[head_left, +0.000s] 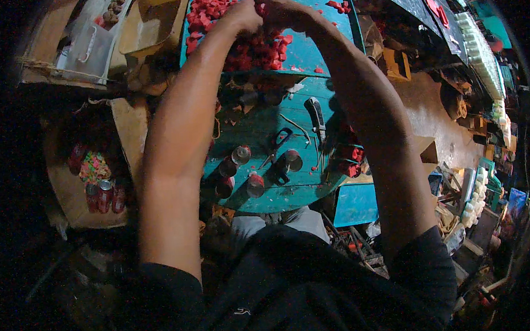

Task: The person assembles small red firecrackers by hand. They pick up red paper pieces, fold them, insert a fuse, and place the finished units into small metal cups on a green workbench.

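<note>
Both my arms reach to the far end of the teal table, where my hands meet over a heap of red pieces [255, 54]. My left hand [243, 17] is closed, with a bit of red showing at its fingertips. Against it, my right hand [284, 14] is bent inward with its fingers curled; what it grips is hidden. The red pieces lie on a blue tray [308, 44], some scattered toward its right side. Nearer to me are a utility knife [316, 114], dark-handled scissors [282, 137] and several small round containers, including one [240, 154] with a pale top.
At the left stand a yellow bin [154, 26] and a cardboard box [73, 198] holding red cans [104, 197]. More red packs [353, 153] sit by the table's right edge. A blue panel [356, 204] is beside my lap. Shelves of goods line the far right.
</note>
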A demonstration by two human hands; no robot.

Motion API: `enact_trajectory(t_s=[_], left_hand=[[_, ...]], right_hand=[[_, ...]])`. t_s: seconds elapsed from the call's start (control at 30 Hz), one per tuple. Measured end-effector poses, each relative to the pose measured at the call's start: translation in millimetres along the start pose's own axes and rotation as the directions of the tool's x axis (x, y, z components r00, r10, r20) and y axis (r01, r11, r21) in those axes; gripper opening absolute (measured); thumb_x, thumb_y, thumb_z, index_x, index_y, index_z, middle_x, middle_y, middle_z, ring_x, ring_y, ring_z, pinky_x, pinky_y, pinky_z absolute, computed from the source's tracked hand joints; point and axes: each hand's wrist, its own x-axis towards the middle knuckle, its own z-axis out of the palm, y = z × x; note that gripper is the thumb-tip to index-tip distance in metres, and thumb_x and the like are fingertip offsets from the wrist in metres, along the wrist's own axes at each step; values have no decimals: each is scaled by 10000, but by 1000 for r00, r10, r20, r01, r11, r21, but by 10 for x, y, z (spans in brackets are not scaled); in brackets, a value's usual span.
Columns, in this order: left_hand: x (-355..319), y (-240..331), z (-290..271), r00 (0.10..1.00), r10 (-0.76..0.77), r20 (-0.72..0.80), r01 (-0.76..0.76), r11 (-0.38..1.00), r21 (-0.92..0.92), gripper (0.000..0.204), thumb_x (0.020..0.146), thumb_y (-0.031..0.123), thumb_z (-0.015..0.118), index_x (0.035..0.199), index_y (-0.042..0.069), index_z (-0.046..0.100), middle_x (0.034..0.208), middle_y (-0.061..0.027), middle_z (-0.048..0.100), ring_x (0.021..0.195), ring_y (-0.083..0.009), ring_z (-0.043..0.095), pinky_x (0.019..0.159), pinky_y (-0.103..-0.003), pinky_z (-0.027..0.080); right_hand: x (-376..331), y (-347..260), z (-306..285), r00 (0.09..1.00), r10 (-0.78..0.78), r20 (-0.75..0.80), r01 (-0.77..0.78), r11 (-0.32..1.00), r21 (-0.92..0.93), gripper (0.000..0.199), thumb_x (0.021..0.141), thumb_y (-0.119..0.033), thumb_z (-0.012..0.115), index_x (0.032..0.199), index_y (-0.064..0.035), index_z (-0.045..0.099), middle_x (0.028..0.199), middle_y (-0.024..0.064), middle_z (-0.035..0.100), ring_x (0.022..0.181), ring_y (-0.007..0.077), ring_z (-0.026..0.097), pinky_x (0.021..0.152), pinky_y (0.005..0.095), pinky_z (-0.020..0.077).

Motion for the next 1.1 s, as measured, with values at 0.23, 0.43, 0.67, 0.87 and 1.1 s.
enact_trajectory(t_s=[0.23,0.43,0.67,0.87,1.1], left_hand=[[-563,1233,-669,885,434,170,-381,884,-270,380,771,174,734,1123,32,724,1080,-240,727,994,-381,719,879,-458,571],[-1056,1599,-1518,794,556,244,-556,827,-76,404,824,136,710,1178,-55,673,1122,-273,708,1039,-347,716,893,-452,565],[-1784,1041,-1451,866,485,-125,-476,874,98,486,829,202,790,1253,19,641,1046,-196,741,913,-434,726,860,-488,595],[-4030,417,-86,793,563,232,-557,825,-98,376,807,134,729,1160,29,649,1081,-184,641,1007,-380,639,853,-471,540],[-4315,427,856,778,626,43,-617,776,-131,218,894,134,633,1067,13,687,980,-152,644,934,-348,648,794,-439,543]], right_hand=[[-484,1506,-221,976,-179,-121,168,275,947,415,989,-451,598,1114,-73,714,1019,147,729,882,287,689,730,425,559],[-663,406,133,990,12,-142,139,-292,946,624,1036,-577,459,1324,-49,622,1275,229,677,1174,407,653,1020,571,520],[-990,189,-56,975,37,-221,202,-568,798,545,1058,-487,471,1330,-25,564,1157,259,659,966,374,665,706,420,584],[-1625,162,189,947,25,-319,262,-635,727,436,1071,-405,467,1280,-34,562,1018,243,671,816,351,659,571,323,573],[-3232,341,1506,875,396,-279,445,-429,786,426,1057,-399,483,1124,-15,656,968,133,684,764,234,639,537,308,492]])
